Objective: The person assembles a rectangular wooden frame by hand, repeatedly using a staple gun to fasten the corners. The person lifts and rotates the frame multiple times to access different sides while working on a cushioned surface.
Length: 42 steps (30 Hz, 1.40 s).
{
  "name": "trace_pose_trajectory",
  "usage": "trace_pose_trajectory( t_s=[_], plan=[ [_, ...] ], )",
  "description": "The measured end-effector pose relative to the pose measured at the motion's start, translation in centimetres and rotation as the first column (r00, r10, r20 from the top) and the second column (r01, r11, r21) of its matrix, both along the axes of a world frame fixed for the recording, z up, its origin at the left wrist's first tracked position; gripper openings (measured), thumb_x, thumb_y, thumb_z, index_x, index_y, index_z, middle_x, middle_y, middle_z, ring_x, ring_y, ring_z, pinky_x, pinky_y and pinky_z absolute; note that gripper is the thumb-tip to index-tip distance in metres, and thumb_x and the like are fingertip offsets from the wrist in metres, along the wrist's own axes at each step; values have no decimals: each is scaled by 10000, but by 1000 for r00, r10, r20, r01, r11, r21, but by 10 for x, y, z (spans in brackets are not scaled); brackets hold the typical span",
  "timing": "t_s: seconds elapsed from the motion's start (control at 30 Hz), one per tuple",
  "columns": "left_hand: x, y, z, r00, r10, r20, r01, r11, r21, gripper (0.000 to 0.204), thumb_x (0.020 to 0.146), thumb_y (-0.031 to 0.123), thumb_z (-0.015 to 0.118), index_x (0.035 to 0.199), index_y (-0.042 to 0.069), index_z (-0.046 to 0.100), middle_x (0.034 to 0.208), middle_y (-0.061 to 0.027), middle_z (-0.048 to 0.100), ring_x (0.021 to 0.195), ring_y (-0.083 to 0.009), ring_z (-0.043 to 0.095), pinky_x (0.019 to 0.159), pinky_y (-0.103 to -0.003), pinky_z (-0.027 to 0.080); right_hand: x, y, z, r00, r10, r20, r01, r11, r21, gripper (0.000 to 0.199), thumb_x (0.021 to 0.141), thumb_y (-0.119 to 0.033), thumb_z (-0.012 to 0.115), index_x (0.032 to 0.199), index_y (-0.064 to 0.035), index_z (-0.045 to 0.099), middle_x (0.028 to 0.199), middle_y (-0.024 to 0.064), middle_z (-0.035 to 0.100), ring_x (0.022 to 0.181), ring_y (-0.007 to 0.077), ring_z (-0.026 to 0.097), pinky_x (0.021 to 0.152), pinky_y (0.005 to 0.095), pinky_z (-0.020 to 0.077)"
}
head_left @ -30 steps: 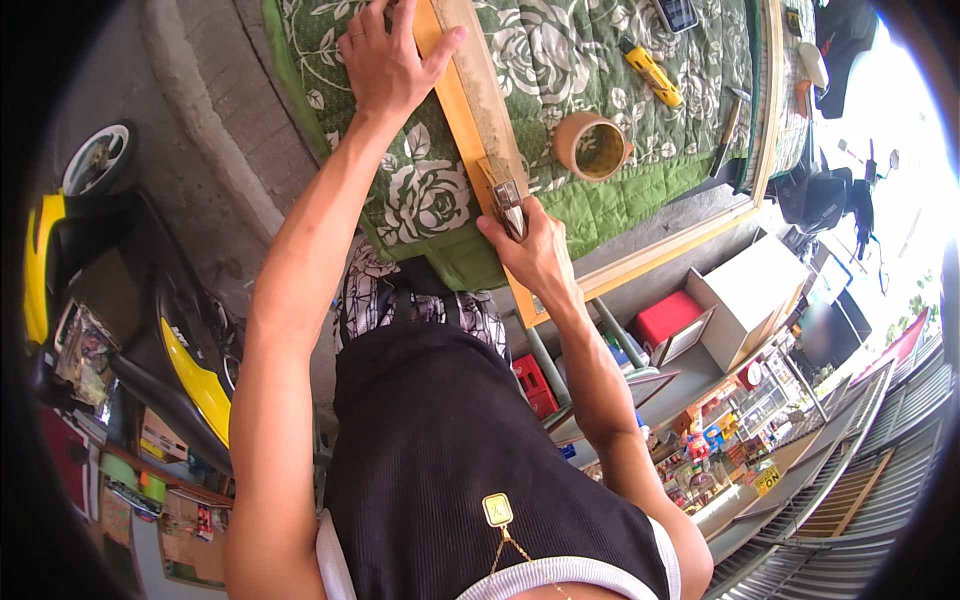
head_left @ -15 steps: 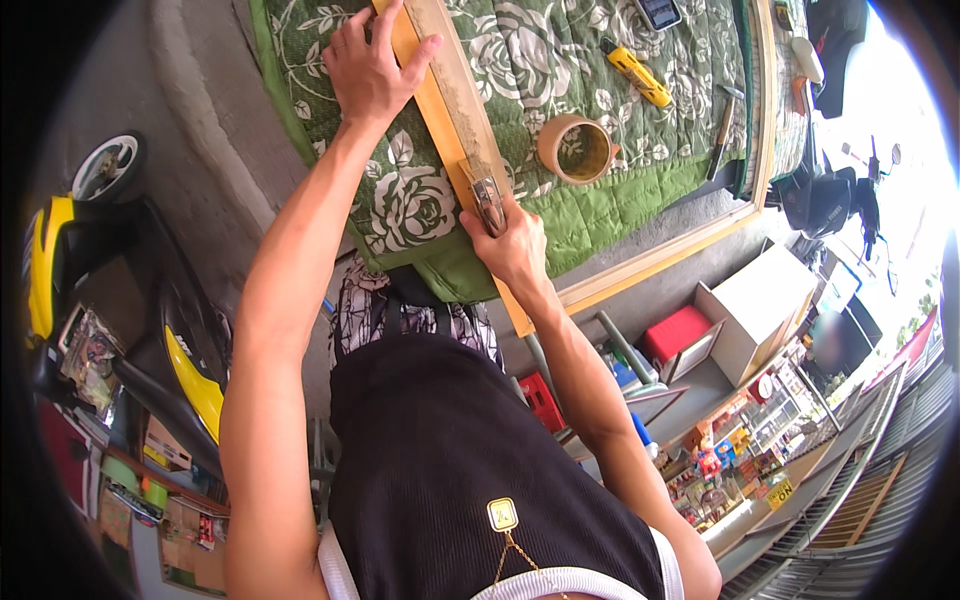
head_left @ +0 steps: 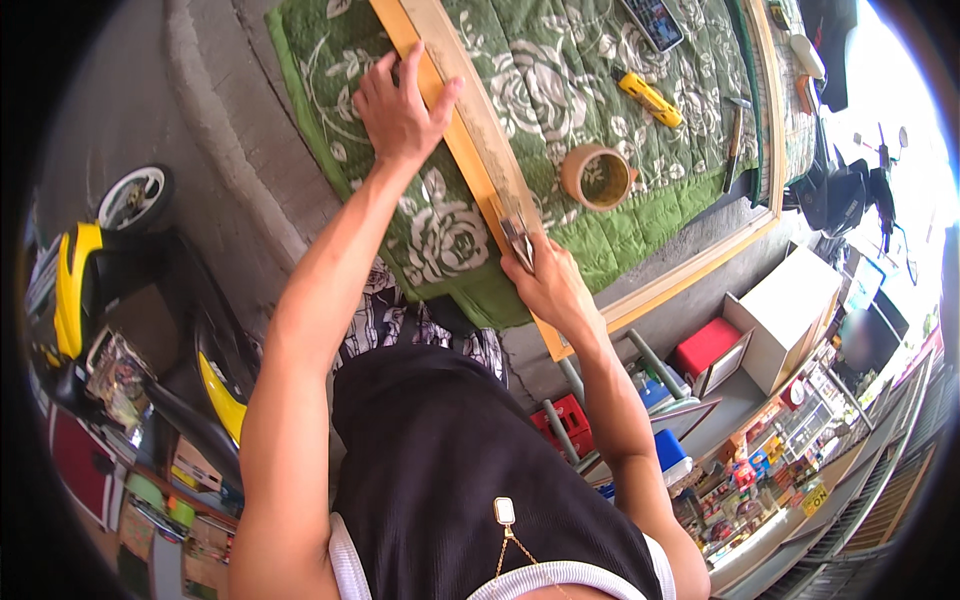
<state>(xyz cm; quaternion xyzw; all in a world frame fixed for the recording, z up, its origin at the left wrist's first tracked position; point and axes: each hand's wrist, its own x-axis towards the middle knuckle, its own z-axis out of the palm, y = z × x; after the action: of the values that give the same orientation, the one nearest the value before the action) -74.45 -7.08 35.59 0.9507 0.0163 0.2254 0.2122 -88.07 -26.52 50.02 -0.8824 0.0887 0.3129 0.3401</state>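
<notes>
My left hand (head_left: 403, 118) lies with its fingers spread against a long pale wooden frame bar (head_left: 455, 85), the index finger and thumb reaching onto its edge. Farther down the same bar, my right hand (head_left: 556, 285) is closed around a shiny metal hand tool (head_left: 517, 238). That tool rests on or just over the wood; its exact kind is partly hidden by the fingers. Below the frame lies a green quilt (head_left: 620, 255) with white flowers. A tan round cup (head_left: 597, 178) stands on it, right of the bar.
On the quilt are a yellow utility knife (head_left: 650, 98), a phone (head_left: 655, 22) and a hammer-like tool (head_left: 735, 140). Another frame side (head_left: 690, 270) runs off to the right. A yellow-black motorbike (head_left: 75, 290) stands at left; a white cabinet (head_left: 785, 315) and red box (head_left: 708, 345) at right.
The whole view has shifted, so the scene sits lower and farther right. Both hands remain on the same bar, and the metal tool now shows from a slightly different angle.
</notes>
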Motion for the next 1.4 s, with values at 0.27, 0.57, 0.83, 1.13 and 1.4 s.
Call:
trace_pose_trajectory(
  t_s=[0.27,0.57,0.83,1.13,1.4],
  plan=[
    [67,47,14,998,2,-70,-20,964,-265,843,723,679,618,1278,70,445,1110,-126,514,1014,-288,454,822,-456,306,52,37,26,985,-83,-151,77,996,-44,426,747,-261,733,1017,22,566,810,231,639,762,344,645,691,405,480],
    [156,78,-3,980,161,-114,-176,975,-136,978,643,772,616,1261,33,447,865,-61,574,847,-265,491,708,-409,280,144,84,-7,991,-76,-109,71,996,-53,472,725,-246,735,1073,29,573,849,231,649,769,354,649,700,402,493],
    [158,81,-6,978,158,-138,-173,979,-106,980,644,765,620,1253,16,455,943,-82,593,886,-271,500,736,-415,287,133,83,-36,997,-68,35,72,990,-120,300,721,-244,746,849,-23,589,687,183,637,657,370,631,609,427,492],
    [164,82,-4,982,159,-102,-169,981,-92,974,658,763,607,1255,9,452,1065,-140,596,931,-292,509,762,-425,305,138,83,-30,996,-55,76,63,993,-104,342,759,-331,696,813,-14,580,763,209,641,711,393,628,651,460,492],
    [166,83,9,964,139,-229,-185,964,-193,1008,649,795,579,1256,2,436,1017,-129,577,923,-287,494,775,-425,291,150,91,4,998,25,-51,-30,993,-118,329,824,-240,633,956,48,544,818,270,616,829,426,609,720,456,468]
  ],
)
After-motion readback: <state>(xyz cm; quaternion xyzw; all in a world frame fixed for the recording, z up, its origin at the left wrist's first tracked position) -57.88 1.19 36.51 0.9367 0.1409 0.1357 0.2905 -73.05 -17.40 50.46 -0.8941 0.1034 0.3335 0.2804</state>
